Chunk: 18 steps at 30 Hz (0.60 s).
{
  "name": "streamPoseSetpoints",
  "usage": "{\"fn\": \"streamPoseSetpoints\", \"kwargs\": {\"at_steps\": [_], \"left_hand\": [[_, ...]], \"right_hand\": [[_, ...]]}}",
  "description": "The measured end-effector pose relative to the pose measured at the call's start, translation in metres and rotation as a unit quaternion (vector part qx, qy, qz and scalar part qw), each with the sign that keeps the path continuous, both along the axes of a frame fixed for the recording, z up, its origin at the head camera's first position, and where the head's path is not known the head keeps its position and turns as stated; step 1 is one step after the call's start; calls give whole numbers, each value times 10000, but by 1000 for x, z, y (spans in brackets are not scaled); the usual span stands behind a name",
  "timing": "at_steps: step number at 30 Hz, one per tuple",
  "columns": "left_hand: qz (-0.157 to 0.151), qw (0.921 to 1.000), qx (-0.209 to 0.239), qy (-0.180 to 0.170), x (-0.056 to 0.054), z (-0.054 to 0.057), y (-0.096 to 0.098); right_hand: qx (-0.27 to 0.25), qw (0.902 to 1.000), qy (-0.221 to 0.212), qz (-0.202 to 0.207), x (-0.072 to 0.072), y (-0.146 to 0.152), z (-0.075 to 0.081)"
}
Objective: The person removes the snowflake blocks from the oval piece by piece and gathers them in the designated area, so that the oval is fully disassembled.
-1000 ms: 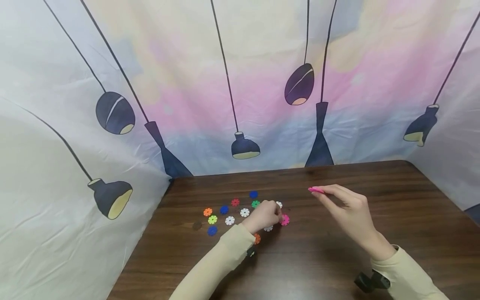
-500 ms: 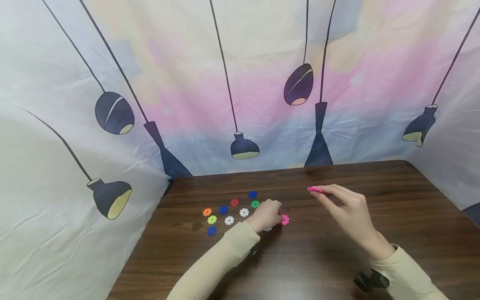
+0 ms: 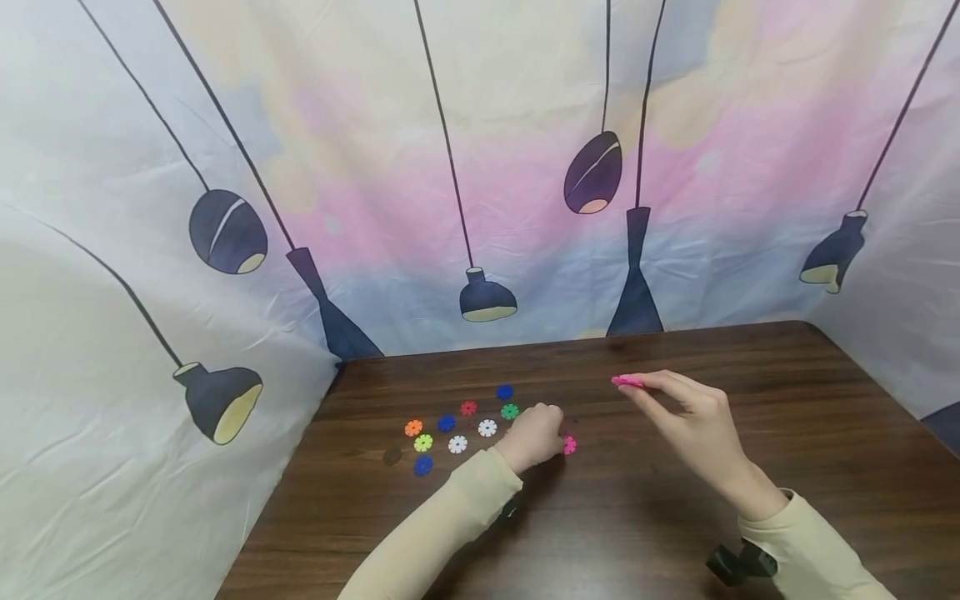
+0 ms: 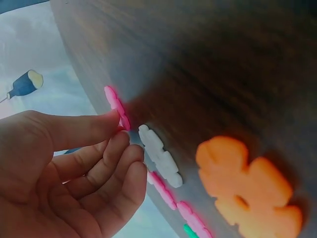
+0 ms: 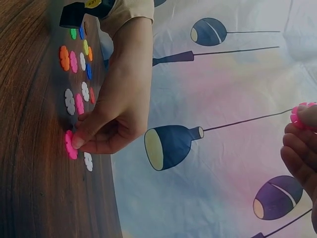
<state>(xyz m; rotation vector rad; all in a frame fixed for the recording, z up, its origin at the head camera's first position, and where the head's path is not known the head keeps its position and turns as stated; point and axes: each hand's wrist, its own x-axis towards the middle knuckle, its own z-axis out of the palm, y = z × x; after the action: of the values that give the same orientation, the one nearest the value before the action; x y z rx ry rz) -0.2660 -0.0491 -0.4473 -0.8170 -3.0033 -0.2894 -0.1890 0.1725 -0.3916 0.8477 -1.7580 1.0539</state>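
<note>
My left hand (image 3: 534, 435) is low over the table, its fingers curled and its thumb and fingertips at the edge of a pink notched plastic disc (image 3: 569, 445). In the left wrist view the thumb lies on this pink disc (image 4: 116, 106), with a white disc (image 4: 161, 156) and a large-looking orange disc (image 4: 245, 186) beside the hand. Raised above the table on the right, my right hand (image 3: 697, 433) pinches another pink notched disc (image 3: 627, 381) between thumb and fingers. Only part of that disc shows at the right wrist view's edge (image 5: 302, 115).
Several more flower-shaped discs lie left of my left hand, among them a green disc (image 3: 509, 412), a white disc (image 3: 487, 428), an orange disc (image 3: 413, 427) and a blue disc (image 3: 423, 465). A lamp-printed cloth (image 3: 420, 208) hangs behind the dark wooden table (image 3: 637, 533).
My left hand has shifted slightly right, closer over the pink disc, and now hides the white and orange discs near it. The right hand stays almost still with its pink disc.
</note>
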Motion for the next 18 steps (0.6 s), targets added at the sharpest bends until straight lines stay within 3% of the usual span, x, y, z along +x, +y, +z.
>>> {"fn": "streamPoseSetpoints", "kwargs": {"at_steps": [11,15,18], "left_hand": [[3,10000,43,-47,5,-5,-4],[-68,9991,326,-248,7,-4,-7],[-78,9976,542,-428,9,-4,-9]], "right_hand": [[5,10000,-64,-33,-1,-1,-3],[103,9993,-330,-139,-1,-1,-2],[210,9959,-808,-338,-4,0,-4]]}}
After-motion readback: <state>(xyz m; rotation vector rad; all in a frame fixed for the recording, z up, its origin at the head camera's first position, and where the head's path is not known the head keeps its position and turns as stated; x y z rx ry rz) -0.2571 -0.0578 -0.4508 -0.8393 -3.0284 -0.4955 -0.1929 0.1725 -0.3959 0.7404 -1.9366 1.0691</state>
